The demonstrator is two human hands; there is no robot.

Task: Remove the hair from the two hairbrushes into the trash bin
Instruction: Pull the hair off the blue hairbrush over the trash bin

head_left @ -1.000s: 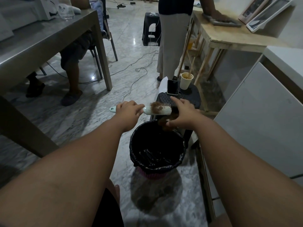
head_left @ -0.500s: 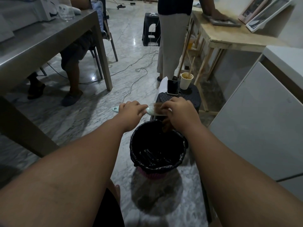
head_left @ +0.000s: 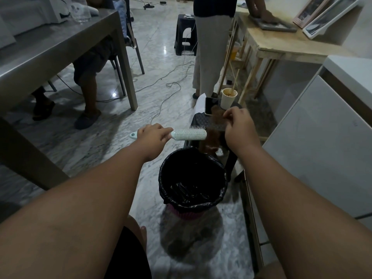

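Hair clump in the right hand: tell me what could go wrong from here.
1. The hair clump pinched by the right hand hangs near the far rim of the trash bin, not its middle; dropped now, some could land on the stool or floor.
2. The open paper cup and phone sit close behind the hair; loose strands could drift onto them.
3. The left hand holds the hairbrush beside the hair; strands may snag its bristles.
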